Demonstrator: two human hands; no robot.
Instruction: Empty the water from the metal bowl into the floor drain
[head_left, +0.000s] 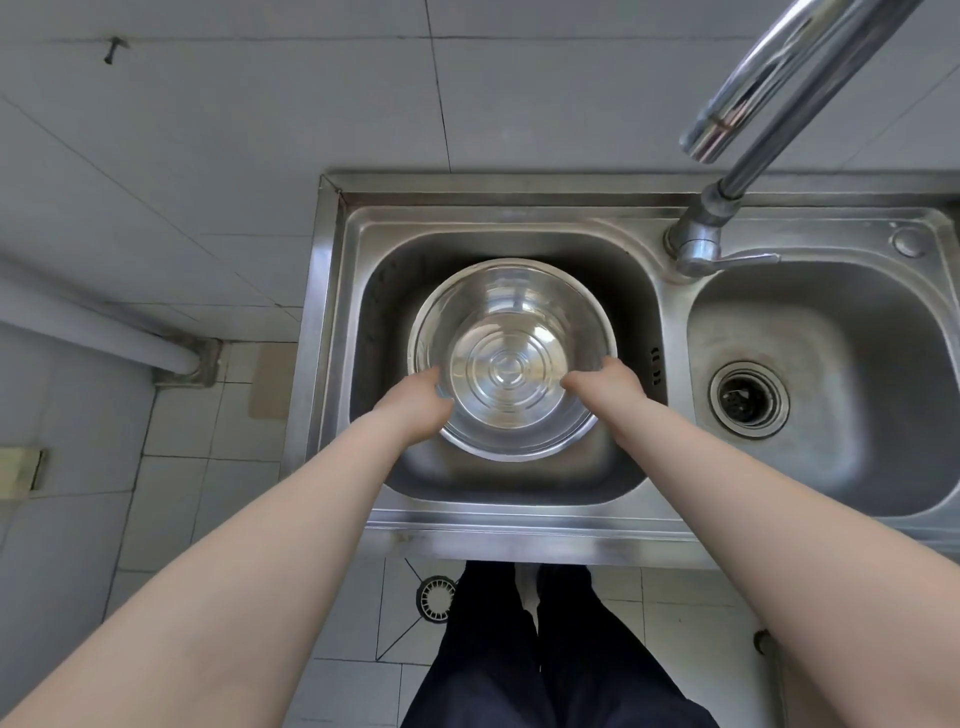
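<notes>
A: Where is the metal bowl sitting?

B: In the left basin of the sink, between the fingers: the left hand and right hand are gripping opposite rims, thumbs hooking inside.

A: What is worrying you?

B: The floor drain is lying well below the fingers, by the legs. Wet steel may be slipping, and tilting while lowering could be sloshing water onto tiles.
</notes>
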